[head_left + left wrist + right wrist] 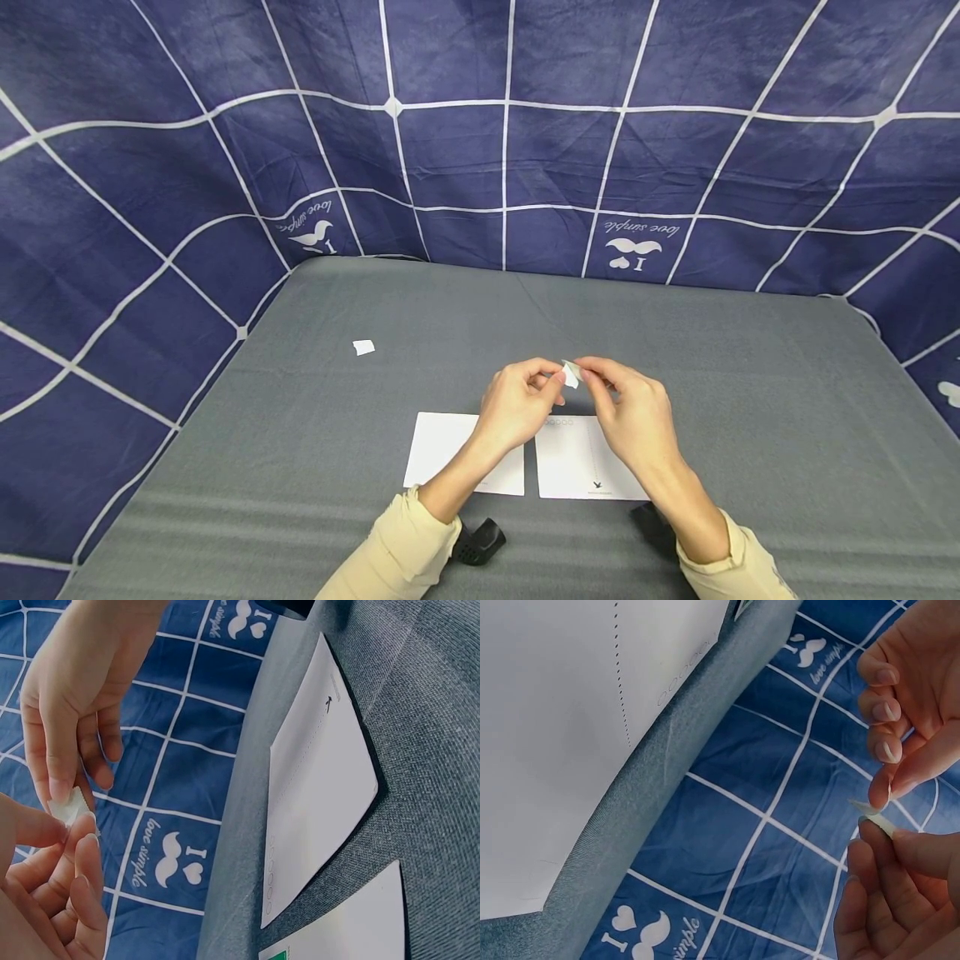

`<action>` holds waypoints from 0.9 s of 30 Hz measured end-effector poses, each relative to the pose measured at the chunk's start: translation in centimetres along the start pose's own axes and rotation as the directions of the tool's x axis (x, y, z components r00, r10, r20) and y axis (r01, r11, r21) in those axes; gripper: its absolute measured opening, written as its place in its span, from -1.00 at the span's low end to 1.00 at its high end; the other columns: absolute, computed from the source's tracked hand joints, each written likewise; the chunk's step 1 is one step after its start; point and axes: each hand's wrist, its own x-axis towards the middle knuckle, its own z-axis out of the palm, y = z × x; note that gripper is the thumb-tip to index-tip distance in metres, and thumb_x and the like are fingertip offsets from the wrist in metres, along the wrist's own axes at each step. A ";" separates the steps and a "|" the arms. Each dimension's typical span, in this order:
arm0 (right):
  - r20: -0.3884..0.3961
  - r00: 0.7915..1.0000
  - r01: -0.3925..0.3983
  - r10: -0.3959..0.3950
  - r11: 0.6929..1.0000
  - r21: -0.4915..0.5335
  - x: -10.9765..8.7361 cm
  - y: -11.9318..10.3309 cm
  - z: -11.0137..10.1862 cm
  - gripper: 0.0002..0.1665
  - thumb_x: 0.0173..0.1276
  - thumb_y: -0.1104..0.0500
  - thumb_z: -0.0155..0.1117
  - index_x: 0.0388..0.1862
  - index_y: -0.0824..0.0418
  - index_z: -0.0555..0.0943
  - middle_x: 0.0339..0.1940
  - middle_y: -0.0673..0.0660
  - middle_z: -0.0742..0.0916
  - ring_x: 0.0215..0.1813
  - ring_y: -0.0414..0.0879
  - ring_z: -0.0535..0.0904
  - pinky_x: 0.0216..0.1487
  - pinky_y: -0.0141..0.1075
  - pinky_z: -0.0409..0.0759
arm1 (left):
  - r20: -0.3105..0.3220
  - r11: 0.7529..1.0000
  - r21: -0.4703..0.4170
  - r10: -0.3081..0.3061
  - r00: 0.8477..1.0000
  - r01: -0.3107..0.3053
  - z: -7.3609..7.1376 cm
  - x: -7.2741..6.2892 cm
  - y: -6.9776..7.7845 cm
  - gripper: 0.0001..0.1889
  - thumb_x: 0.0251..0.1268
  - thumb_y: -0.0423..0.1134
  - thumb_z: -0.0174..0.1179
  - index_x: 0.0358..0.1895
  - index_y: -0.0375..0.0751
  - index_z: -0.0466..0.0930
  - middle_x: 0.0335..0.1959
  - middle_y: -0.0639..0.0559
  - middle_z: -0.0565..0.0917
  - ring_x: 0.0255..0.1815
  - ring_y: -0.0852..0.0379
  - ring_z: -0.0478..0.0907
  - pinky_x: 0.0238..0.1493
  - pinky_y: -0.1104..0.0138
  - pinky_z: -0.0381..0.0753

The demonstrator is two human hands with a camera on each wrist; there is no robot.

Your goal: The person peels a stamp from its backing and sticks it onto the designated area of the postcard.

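Observation:
A small piece of white tape (571, 377) with a zigzag-cut edge is held between my two hands, above the far edge of two white cards. My left hand (517, 404) pinches one end between thumb and fingertips. My right hand (637, 412) pinches the other end. In the right wrist view the tape (880, 823) shows a thin layer lifting away from a pale piece at one end. Beneath my hands lie the left card (438, 446) and the right card (562, 467), side by side with a narrow gap; my forearms partly cover both.
A small white scrap (363, 347) lies on the grey cloth surface (300, 417) at the back left. Black wrist devices (480, 543) sit at the forearms. A blue curtain (450, 158) with white grid lines hangs behind and at the sides.

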 end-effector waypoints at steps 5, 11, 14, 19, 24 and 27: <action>-0.002 1.000 0.002 -0.002 1.000 0.000 0.0 0.1 0.0 -0.87 0.20 0.39 0.35 -0.27 0.26 0.73 -0.41 0.13 0.75 -0.47 -0.15 0.58 -0.50 -0.18 0.49 | -0.003 1.000 0.005 0.001 1.000 -0.001 0.0 0.0 0.0 -0.82 0.33 -0.23 0.16 -0.14 -0.16 0.70 -0.60 0.23 0.66 -0.66 0.37 0.51 -0.59 0.38 0.36; -0.006 1.000 0.002 -0.002 1.000 0.005 0.1 0.1 -0.1 -0.86 0.18 0.41 0.36 -0.28 0.27 0.73 -0.41 0.12 0.74 -0.47 -0.14 0.59 -0.49 -0.18 0.50 | -0.003 1.000 0.005 0.007 1.000 -0.007 0.0 0.1 0.0 -0.83 0.33 -0.23 0.16 -0.14 -0.16 0.70 -0.60 0.23 0.66 -0.67 0.36 0.49 -0.60 0.38 0.36; -0.005 1.000 -0.003 0.003 1.000 0.008 0.1 0.1 -0.1 -0.86 0.18 0.41 0.36 -0.27 0.27 0.73 -0.41 0.13 0.75 -0.46 -0.14 0.59 -0.49 -0.18 0.50 | -0.002 1.000 0.000 0.002 1.000 -0.002 0.0 0.0 0.0 -0.82 0.33 -0.23 0.16 -0.14 -0.16 0.70 -0.60 0.23 0.66 -0.67 0.35 0.49 -0.60 0.38 0.36; -0.002 1.000 -0.011 0.011 1.000 0.011 0.1 0.0 -0.2 -0.85 0.19 0.41 0.36 -0.26 0.27 0.73 -0.39 0.12 0.75 -0.46 -0.13 0.60 -0.48 -0.15 0.51 | 0.001 1.000 -0.007 -0.005 1.000 0.006 0.0 0.0 0.0 -0.82 0.33 -0.23 0.16 -0.13 -0.16 0.70 -0.60 0.23 0.66 -0.66 0.34 0.50 -0.59 0.38 0.37; -0.001 1.000 -0.012 0.012 1.000 0.020 0.1 0.1 -0.3 -0.86 0.20 0.40 0.35 -0.26 0.28 0.73 -0.39 0.13 0.75 -0.45 -0.12 0.61 -0.47 -0.12 0.53 | 0.000 1.000 -0.008 -0.008 1.000 0.008 0.0 0.0 0.0 -0.83 0.33 -0.23 0.16 -0.14 -0.15 0.70 -0.60 0.24 0.65 -0.66 0.34 0.49 -0.59 0.38 0.36; -0.003 1.000 -0.009 0.009 1.000 0.023 0.1 0.1 -0.3 -0.88 0.21 0.40 0.34 -0.27 0.28 0.72 -0.40 0.14 0.75 -0.45 -0.13 0.61 -0.47 -0.13 0.54 | -0.001 1.000 -0.010 -0.010 1.000 0.010 0.0 0.0 0.0 -0.83 0.33 -0.23 0.16 -0.13 -0.15 0.70 -0.60 0.24 0.65 -0.67 0.34 0.49 -0.59 0.38 0.36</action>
